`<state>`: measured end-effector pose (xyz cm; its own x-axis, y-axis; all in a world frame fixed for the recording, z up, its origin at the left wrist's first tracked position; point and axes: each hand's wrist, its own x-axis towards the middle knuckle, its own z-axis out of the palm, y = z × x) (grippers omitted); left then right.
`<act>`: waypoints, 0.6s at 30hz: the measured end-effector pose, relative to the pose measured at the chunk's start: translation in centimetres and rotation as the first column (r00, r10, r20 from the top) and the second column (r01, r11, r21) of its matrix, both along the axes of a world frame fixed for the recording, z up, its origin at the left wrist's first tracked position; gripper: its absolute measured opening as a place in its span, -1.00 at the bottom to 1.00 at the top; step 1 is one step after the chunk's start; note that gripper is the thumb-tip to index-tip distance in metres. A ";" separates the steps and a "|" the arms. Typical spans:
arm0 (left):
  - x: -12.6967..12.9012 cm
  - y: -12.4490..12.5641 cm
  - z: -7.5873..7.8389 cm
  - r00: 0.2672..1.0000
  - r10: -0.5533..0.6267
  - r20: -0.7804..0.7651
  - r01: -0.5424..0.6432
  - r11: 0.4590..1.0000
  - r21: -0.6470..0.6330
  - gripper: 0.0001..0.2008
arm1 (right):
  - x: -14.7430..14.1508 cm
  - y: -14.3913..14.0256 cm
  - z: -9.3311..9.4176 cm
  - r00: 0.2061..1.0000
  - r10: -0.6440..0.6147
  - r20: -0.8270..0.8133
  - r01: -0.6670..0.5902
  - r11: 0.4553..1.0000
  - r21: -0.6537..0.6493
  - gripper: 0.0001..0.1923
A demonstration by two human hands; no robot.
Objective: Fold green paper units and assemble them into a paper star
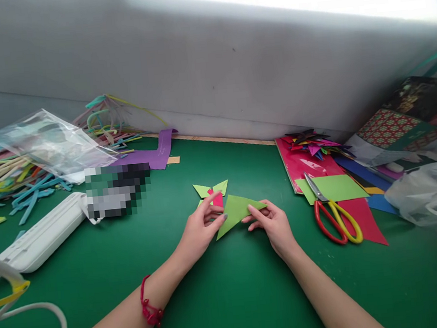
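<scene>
My left hand [202, 228] and my right hand [273, 224] both pinch a folded light green paper triangle [236, 209] just above the green table [230, 286]. The left fingers grip its left edge, the right fingers its right tip. Just behind the left fingers lies a folded green and pink paper piece [212, 194] with pointed flaps. A red string bracelet [150, 307] is on my left wrist.
Red and yellow scissors [333, 213] lie on coloured paper sheets [335, 189] at the right, with folded paper shapes [313, 143] behind. A plastic bag [432, 192] sits far right. At the left are a white case [36, 238], a clear bag [48, 141] and several paper strips [0, 190].
</scene>
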<state>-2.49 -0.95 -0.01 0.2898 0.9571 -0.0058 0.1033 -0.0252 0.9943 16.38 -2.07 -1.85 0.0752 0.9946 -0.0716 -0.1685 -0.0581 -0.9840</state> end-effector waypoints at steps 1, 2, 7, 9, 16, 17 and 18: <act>0.0 0.0 -0.1 1.000 0.005 -0.003 -0.005 1.000 0.015 -0.45 | 0.0 0.0 0.0 1.000 0.006 0.004 -0.006 1.000 0.003 -0.75; 0.0 0.1 -0.2 1.000 0.006 -0.007 -0.006 1.000 0.027 -0.41 | 0.0 0.0 0.0 1.000 0.009 0.011 -0.009 1.000 0.007 -0.72; 0.0 0.1 -0.2 1.000 0.006 -0.003 -0.006 0.999 0.040 -0.57 | 0.0 -0.1 0.1 0.996 0.017 0.085 -0.020 0.999 0.036 -0.75; 0.0 0.0 0.0 0.999 -0.039 0.009 0.039 0.999 0.003 -0.63 | 0.1 -0.1 0.1 0.995 0.023 0.101 -0.028 0.999 0.042 -0.77; 0.0 -0.3 0.4 0.999 -0.035 -0.017 0.035 0.999 0.023 -0.72 | 0.0 -0.3 0.2 0.991 0.068 0.116 -0.070 0.997 0.011 -0.74; 0.0 -0.3 0.4 0.999 -0.034 -0.010 0.034 0.999 0.023 -0.72 | -0.1 -0.3 0.2 0.989 0.071 0.126 -0.073 0.997 0.010 -0.74; 0.0 -0.3 0.5 0.999 -0.037 -0.008 0.037 0.999 0.019 -0.73 | -0.1 -0.3 0.2 0.987 0.074 0.140 -0.076 0.997 0.008 -0.75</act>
